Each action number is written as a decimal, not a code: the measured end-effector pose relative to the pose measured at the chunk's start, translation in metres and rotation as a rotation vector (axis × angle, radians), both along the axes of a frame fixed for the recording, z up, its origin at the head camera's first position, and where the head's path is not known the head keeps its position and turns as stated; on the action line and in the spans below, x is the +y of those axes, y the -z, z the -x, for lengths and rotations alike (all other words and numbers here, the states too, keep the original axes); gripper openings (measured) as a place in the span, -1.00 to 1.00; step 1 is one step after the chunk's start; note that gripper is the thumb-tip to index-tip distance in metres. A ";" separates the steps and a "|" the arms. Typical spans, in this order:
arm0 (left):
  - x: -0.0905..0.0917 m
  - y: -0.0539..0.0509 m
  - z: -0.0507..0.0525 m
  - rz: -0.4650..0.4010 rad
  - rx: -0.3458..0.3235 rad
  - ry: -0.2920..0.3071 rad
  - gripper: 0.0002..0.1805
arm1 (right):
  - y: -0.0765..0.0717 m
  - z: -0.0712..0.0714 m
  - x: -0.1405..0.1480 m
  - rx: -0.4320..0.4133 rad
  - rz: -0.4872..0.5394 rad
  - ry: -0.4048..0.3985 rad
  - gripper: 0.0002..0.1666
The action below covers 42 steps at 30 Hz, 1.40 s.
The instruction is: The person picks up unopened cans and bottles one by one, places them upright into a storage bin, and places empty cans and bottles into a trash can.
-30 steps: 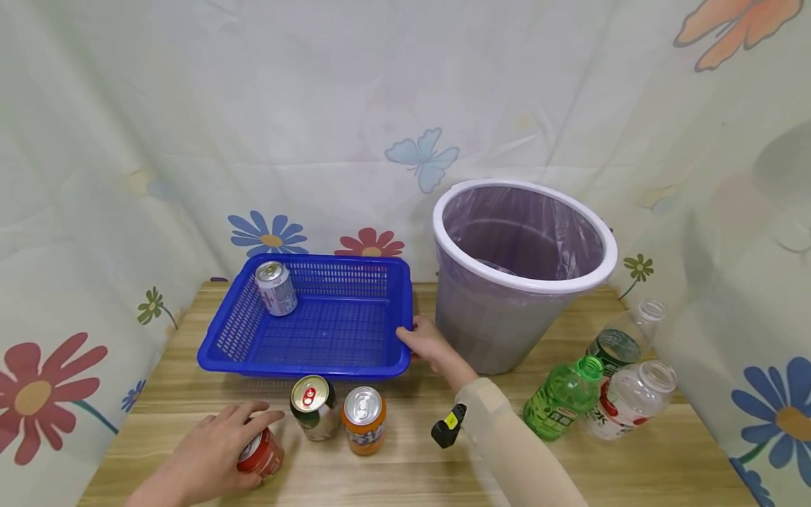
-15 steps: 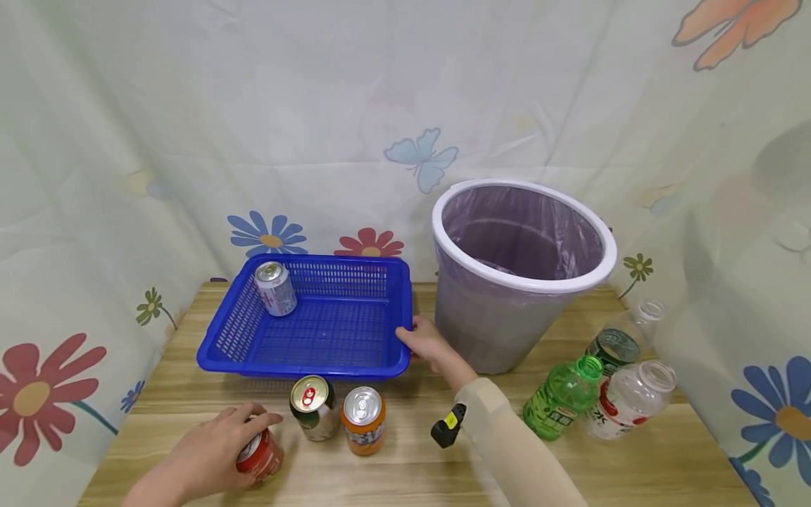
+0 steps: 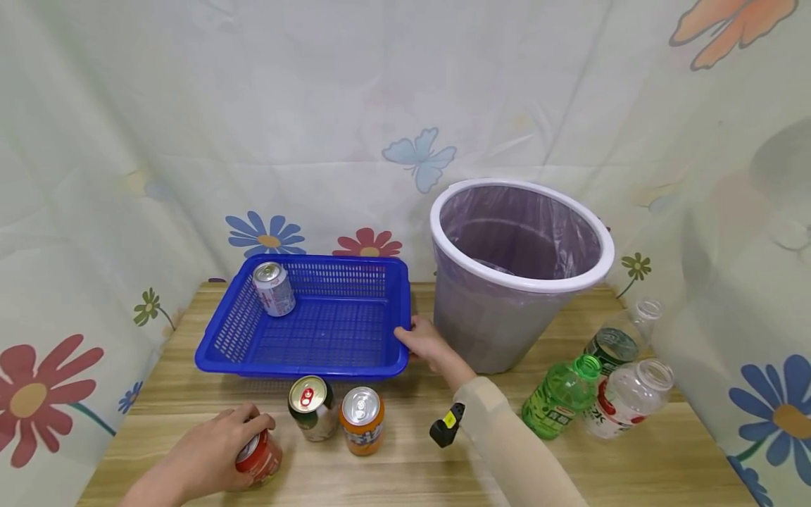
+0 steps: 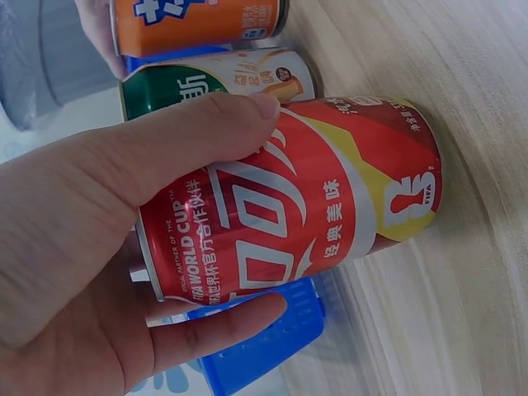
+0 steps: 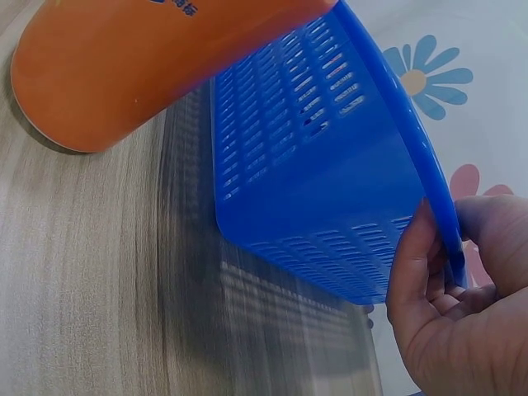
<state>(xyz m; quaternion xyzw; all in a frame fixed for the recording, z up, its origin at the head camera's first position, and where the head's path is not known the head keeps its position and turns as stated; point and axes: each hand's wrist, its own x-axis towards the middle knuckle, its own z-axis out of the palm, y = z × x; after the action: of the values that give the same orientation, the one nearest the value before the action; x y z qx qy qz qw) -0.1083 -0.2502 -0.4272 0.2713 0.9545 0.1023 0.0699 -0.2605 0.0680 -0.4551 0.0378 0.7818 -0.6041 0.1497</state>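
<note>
My left hand (image 3: 212, 448) grips a red soda can (image 4: 289, 202) at the table's front left, the thumb lying along its side in the left wrist view. The can stands upright on the wood. My right hand (image 3: 431, 342) pinches the right rim of a blue plastic basket (image 3: 323, 370), thumb on one side and fingers curled on the other, as the right wrist view shows. Inside the basket, at its left end, stands a silver-white can (image 3: 276, 292). Right of the red can are a green-and-white can (image 3: 313, 410) and an orange can (image 3: 363, 422), both upright in front of the basket.
A grey bin (image 3: 488, 331) with a white rim and a plastic liner stands right of the basket. Farther right are a green bottle (image 3: 557, 401) and two clear bottles, one (image 3: 627, 401) in front of the other (image 3: 617, 341). A flowered cloth (image 3: 329, 105) hangs behind the table.
The left hand's fingers have drawn in slightly around the red can. The right hand and the basket keep their places; the whole view has shifted a little.
</note>
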 end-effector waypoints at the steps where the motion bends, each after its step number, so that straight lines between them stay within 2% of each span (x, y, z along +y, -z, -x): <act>1: 0.000 0.000 0.000 0.002 0.005 0.003 -0.37 | 0.000 0.000 0.000 -0.001 0.001 -0.001 -0.62; 4: 0.001 -0.001 0.000 0.003 0.013 0.008 -0.38 | 0.000 0.000 0.000 -0.006 -0.001 0.000 -0.62; 14: 0.001 0.000 0.001 -0.004 -0.021 -0.005 -0.41 | -0.003 0.000 0.000 -0.022 0.002 -0.001 -0.62; 24: 0.001 0.001 0.001 0.004 0.012 0.005 -0.43 | -0.003 -0.001 0.000 -0.014 -0.016 -0.009 -0.62; 29: 0.002 0.000 0.000 0.009 0.006 -0.003 -0.42 | -0.004 -0.002 0.000 -0.012 -0.007 -0.008 -0.63; 34: 0.002 0.000 0.000 0.006 0.033 0.009 -0.43 | -0.005 -0.002 0.000 -0.009 0.018 -0.010 -0.65; 42: 0.002 0.000 0.000 0.008 0.047 0.018 -0.42 | 0.000 0.000 0.002 0.020 0.029 -0.026 -0.66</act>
<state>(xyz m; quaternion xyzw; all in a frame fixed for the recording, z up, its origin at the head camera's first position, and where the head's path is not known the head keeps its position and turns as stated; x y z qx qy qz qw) -0.1088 -0.2486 -0.4268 0.2819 0.9538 0.0915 0.0496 -0.2601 0.0696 -0.4556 0.0195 0.7748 -0.6138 0.1504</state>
